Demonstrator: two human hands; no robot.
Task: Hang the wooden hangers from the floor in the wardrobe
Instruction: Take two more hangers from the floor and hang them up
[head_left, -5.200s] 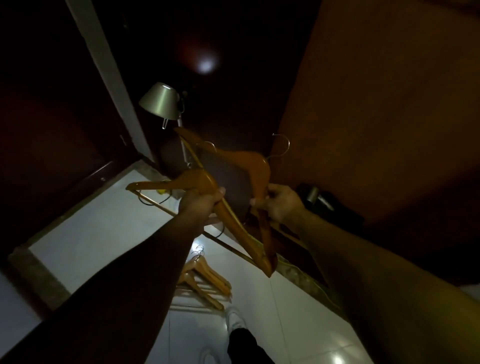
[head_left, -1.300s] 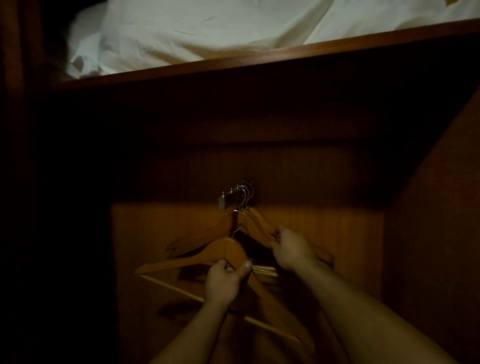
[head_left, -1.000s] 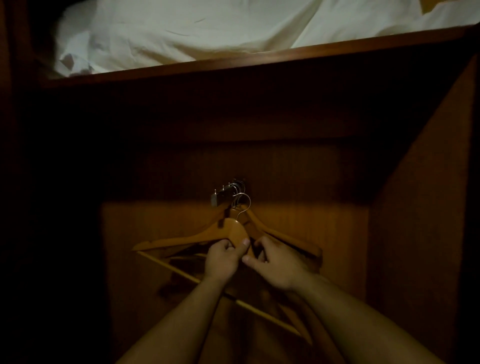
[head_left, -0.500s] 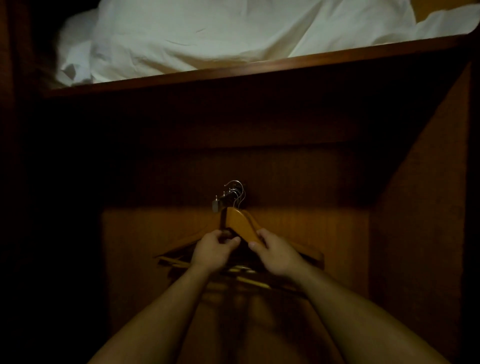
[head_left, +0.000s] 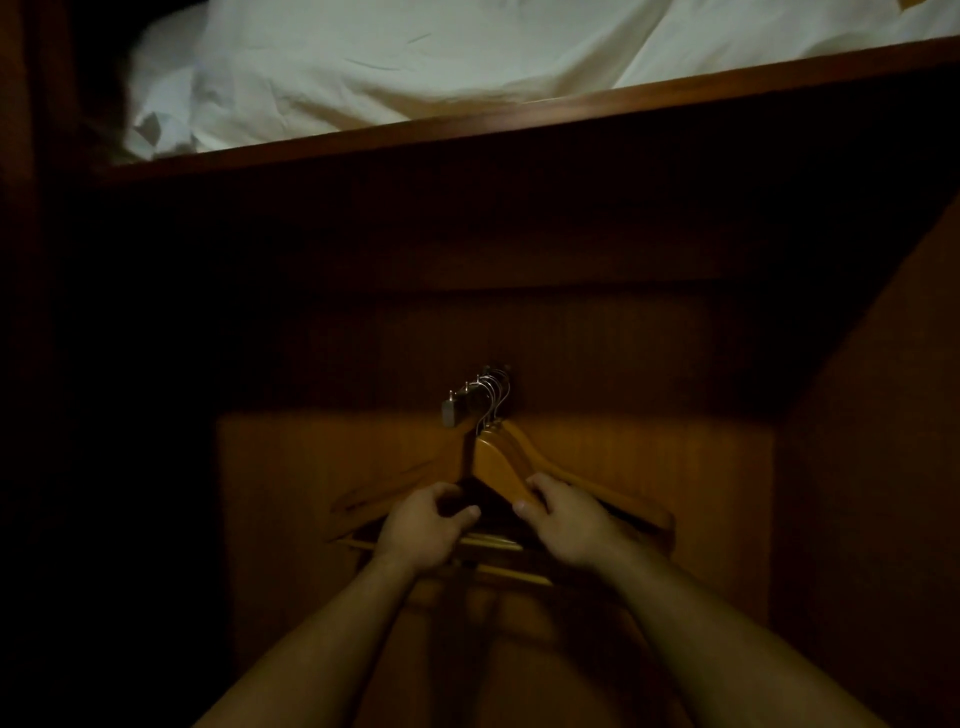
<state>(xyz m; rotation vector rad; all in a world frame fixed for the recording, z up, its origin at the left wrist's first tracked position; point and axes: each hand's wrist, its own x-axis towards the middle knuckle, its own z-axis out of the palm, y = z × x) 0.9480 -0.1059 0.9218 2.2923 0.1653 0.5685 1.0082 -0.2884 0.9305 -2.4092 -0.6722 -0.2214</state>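
You are looking into a dim wardrobe of dark reddish-brown wood (head_left: 597, 457). Its back panel is lit warm orange lower down and falls into shadow above and to the left. A wooden side wall (head_left: 872, 519) rises on the right. Across the top runs a brown wooden shelf (head_left: 571, 111), and crumpled white bedding (head_left: 415, 62) lies on it, brightly lit.

At the middle of the back panel, a short metal pull-out rail (head_left: 460, 405) sticks out toward you. Several honey-coloured wooden hangers with silver wire hooks (head_left: 498, 462) hang from it, bunched closely together, their hooks looped over the rail near the panel.

Your left hand (head_left: 423, 527) is curled around the left shoulder of the nearest hanger, fingers wrapped over and thumb closing in below. Your right hand (head_left: 563, 522) grips the right shoulder the same way, thumb on the near face. Both bare forearms reach up from the bottom of the view. The hangers' lower bars show pale between and below your hands.
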